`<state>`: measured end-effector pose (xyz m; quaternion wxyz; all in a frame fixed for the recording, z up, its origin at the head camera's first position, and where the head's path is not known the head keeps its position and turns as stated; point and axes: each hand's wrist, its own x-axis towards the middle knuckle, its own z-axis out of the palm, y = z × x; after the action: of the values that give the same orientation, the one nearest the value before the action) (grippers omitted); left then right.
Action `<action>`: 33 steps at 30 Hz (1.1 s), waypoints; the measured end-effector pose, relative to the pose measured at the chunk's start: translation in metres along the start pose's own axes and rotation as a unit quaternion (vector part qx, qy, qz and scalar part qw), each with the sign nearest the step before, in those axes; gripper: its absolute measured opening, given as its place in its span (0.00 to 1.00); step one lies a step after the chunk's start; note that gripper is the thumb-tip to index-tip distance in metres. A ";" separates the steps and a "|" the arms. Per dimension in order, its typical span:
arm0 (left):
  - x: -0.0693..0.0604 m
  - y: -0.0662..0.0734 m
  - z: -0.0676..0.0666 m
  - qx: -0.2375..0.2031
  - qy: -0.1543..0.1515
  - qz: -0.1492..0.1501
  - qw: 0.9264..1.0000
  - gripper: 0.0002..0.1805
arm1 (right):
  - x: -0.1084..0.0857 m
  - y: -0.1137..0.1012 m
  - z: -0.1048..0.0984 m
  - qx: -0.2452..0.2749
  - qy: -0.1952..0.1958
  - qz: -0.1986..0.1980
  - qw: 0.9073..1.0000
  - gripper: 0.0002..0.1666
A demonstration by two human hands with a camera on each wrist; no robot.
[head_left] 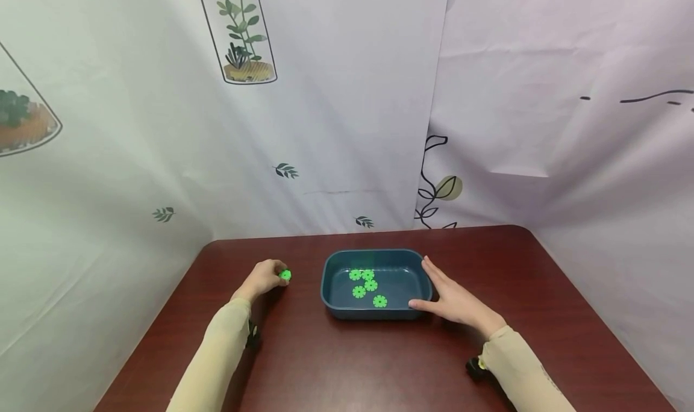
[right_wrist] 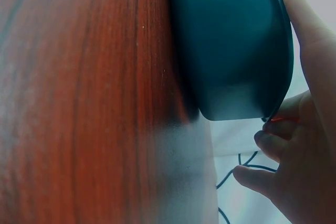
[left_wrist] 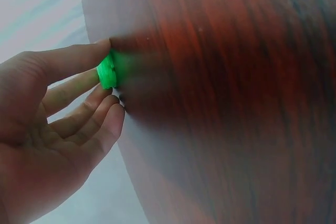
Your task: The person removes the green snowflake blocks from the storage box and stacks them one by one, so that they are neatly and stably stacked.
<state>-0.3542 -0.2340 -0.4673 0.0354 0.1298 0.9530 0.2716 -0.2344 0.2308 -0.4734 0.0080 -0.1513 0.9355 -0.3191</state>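
My left hand pinches a small green notched disc between thumb and fingertips, just above the table left of the tray. The left wrist view shows the disc edge-on. A dark blue-green rectangular tray stands right of it. Inside lie several flat green flower-shaped pieces. My right hand holds the tray's right end, thumb over the front rim and fingers spread along the right side. In the right wrist view, the fingers are bent near the tray's outer wall.
The dark red wood-grain table has rounded back corners. A pale cloth with printed plants hangs behind and beside it. Below the table edge, dark cables show in the right wrist view.
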 end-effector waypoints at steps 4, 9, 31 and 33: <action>0.002 -0.001 -0.002 -0.001 -0.002 0.020 1.000 0.25 | 0.001 0.000 0.000 -0.001 0.003 -0.003 1.000 0.69; -0.002 0.002 -0.007 -0.013 0.003 0.035 0.999 0.26 | 0.000 0.000 0.001 -0.002 -0.002 0.001 1.000 0.69; -0.021 0.119 0.021 -0.030 0.033 0.198 0.979 0.22 | 0.000 -0.001 -0.001 0.003 0.001 0.003 1.000 0.68; -0.021 0.125 0.027 -0.021 0.015 0.212 0.977 0.22 | 0.000 -0.001 -0.001 0.003 0.000 0.002 1.000 0.68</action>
<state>-0.3019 -0.1236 -0.4246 -0.0345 0.3236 0.8984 0.2949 -0.2344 0.2309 -0.4724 0.0089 -0.1499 0.9349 -0.3216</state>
